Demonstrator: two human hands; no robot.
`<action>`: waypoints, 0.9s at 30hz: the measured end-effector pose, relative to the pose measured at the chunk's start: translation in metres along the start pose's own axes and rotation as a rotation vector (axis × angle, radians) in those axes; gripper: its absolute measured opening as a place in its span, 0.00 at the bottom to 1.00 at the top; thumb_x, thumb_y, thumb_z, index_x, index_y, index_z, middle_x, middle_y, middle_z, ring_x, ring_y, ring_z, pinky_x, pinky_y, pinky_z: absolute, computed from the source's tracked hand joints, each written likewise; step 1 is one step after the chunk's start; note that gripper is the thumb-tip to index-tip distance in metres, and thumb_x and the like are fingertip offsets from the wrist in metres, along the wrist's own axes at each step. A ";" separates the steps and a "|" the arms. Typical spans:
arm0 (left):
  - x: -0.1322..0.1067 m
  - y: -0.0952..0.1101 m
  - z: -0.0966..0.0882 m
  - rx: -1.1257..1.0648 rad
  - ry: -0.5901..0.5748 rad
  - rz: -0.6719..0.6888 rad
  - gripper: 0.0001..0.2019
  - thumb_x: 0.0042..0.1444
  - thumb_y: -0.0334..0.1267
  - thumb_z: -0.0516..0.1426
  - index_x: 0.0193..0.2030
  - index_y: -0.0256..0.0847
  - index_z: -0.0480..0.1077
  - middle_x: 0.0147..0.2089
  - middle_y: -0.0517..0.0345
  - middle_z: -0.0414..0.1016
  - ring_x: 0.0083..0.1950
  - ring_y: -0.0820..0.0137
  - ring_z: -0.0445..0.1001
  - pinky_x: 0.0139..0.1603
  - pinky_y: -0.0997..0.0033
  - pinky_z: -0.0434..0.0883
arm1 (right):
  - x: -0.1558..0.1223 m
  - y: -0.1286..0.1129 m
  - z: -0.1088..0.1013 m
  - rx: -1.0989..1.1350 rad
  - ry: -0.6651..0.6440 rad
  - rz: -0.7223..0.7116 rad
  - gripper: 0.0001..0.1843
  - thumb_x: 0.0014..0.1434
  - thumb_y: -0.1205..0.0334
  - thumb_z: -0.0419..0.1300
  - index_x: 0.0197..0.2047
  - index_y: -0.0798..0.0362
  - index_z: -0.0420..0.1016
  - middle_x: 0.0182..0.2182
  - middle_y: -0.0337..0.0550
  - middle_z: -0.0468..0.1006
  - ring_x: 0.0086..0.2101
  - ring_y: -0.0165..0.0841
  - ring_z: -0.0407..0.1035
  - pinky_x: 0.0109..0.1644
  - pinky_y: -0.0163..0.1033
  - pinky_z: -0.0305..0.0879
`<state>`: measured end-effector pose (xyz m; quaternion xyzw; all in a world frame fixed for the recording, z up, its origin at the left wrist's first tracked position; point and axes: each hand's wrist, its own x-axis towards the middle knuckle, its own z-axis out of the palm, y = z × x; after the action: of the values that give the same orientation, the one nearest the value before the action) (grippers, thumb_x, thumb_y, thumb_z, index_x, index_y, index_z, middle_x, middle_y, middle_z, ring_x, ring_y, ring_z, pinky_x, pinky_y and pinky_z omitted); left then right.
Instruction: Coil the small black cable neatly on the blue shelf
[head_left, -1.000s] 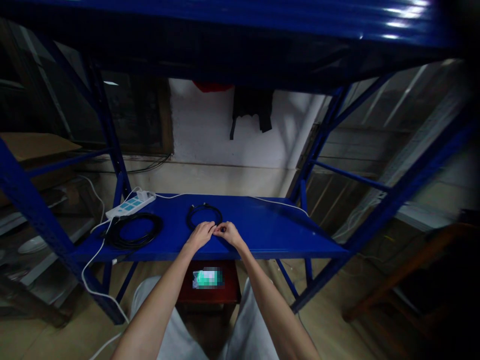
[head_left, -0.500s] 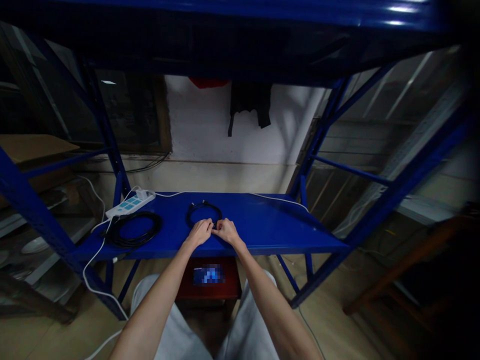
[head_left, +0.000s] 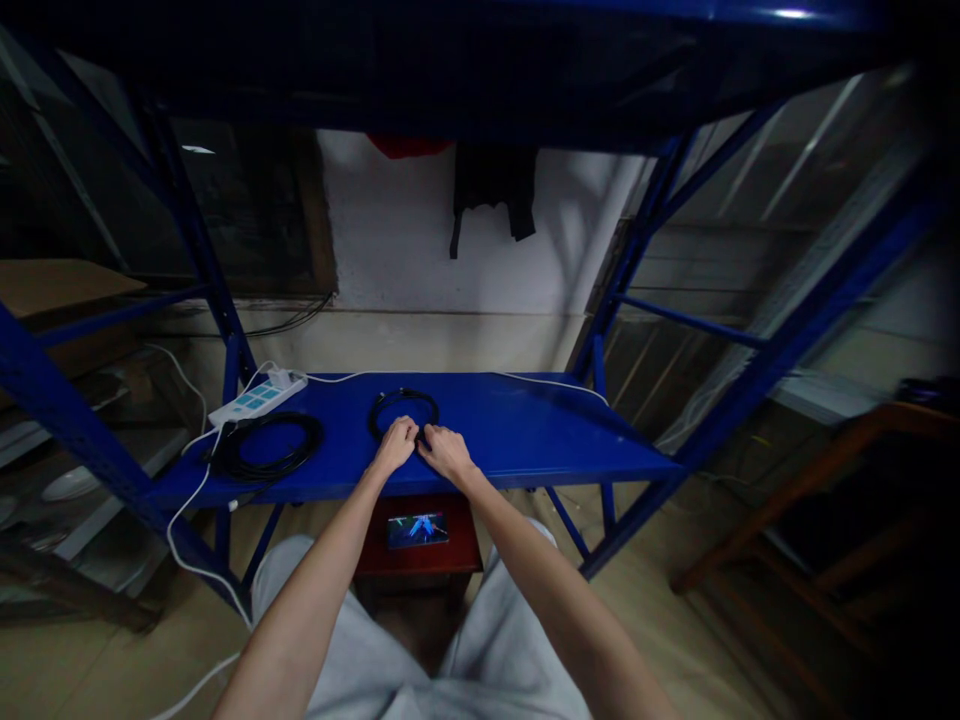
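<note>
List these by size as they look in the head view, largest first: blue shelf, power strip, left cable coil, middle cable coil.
1. Blue shelf
2. Left cable coil
3. Middle cable coil and power strip: these look alike, unranked.

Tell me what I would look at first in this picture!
The bright blue metal shelf stands out most, across the middle of the view. On it, the left hand and right hand sit at a small coil of black cable, with a bigger black coil and a white power strip to their left. Below, a glowing phone lies on a red stool.
</note>
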<state>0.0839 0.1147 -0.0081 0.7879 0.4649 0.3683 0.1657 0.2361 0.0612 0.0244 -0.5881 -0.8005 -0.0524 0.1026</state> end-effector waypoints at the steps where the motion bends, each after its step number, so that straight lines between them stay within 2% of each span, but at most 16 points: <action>1: 0.000 0.000 0.001 -0.013 0.013 0.005 0.12 0.60 0.28 0.49 0.27 0.40 0.66 0.36 0.54 0.72 0.41 0.67 0.71 0.45 0.69 0.65 | 0.000 -0.002 -0.002 -0.010 -0.017 0.001 0.17 0.71 0.52 0.47 0.51 0.54 0.70 0.46 0.52 0.79 0.45 0.41 0.75 0.44 0.39 0.64; 6: -0.001 -0.001 0.004 -0.099 0.026 -0.046 0.12 0.58 0.26 0.50 0.27 0.39 0.69 0.37 0.54 0.74 0.40 0.68 0.72 0.46 0.69 0.67 | 0.000 -0.011 -0.011 -0.038 -0.068 -0.046 0.18 0.72 0.58 0.44 0.54 0.55 0.70 0.47 0.56 0.79 0.45 0.42 0.77 0.46 0.40 0.66; 9: -0.002 0.000 0.003 -0.147 0.054 -0.032 0.12 0.59 0.26 0.50 0.28 0.39 0.71 0.37 0.53 0.75 0.41 0.68 0.73 0.47 0.69 0.68 | -0.001 -0.014 -0.017 -0.024 -0.090 -0.067 0.19 0.72 0.57 0.45 0.57 0.55 0.69 0.47 0.57 0.80 0.45 0.44 0.77 0.46 0.42 0.66; 14: -0.003 -0.001 0.000 -0.209 0.181 -0.070 0.11 0.61 0.35 0.55 0.27 0.39 0.71 0.34 0.54 0.75 0.37 0.68 0.73 0.44 0.69 0.68 | -0.001 -0.013 -0.018 -0.011 -0.098 -0.056 0.22 0.71 0.52 0.48 0.60 0.55 0.68 0.44 0.58 0.81 0.44 0.45 0.77 0.46 0.42 0.65; 18: -0.003 -0.006 0.000 -0.294 0.274 -0.120 0.11 0.61 0.41 0.57 0.29 0.39 0.73 0.33 0.54 0.76 0.36 0.68 0.74 0.42 0.69 0.68 | -0.001 -0.007 -0.010 0.051 -0.018 0.000 0.18 0.70 0.52 0.49 0.53 0.54 0.71 0.44 0.55 0.80 0.43 0.42 0.75 0.44 0.38 0.62; 21: -0.004 -0.009 -0.002 -0.378 0.369 -0.192 0.13 0.61 0.44 0.57 0.31 0.38 0.74 0.32 0.54 0.77 0.34 0.67 0.74 0.40 0.69 0.68 | 0.000 0.001 -0.003 0.192 0.124 0.002 0.14 0.69 0.57 0.50 0.52 0.53 0.70 0.46 0.51 0.78 0.45 0.39 0.72 0.45 0.36 0.61; 24: -0.004 -0.009 -0.004 -0.416 0.379 -0.191 0.13 0.59 0.45 0.58 0.31 0.37 0.75 0.32 0.53 0.78 0.35 0.67 0.74 0.40 0.69 0.69 | 0.007 0.008 0.005 0.393 0.251 -0.045 0.14 0.69 0.58 0.50 0.52 0.53 0.70 0.44 0.48 0.77 0.45 0.36 0.69 0.48 0.36 0.60; 27: -0.005 -0.007 -0.007 -0.416 0.376 -0.137 0.13 0.58 0.44 0.59 0.29 0.38 0.75 0.33 0.53 0.78 0.36 0.67 0.74 0.41 0.69 0.69 | 0.018 0.010 0.016 0.600 0.235 -0.060 0.16 0.68 0.51 0.54 0.50 0.53 0.74 0.39 0.44 0.78 0.42 0.35 0.68 0.49 0.36 0.60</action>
<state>0.0731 0.1138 -0.0100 0.6218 0.4540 0.5832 0.2591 0.2384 0.0845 0.0123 -0.4977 -0.7799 0.1153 0.3615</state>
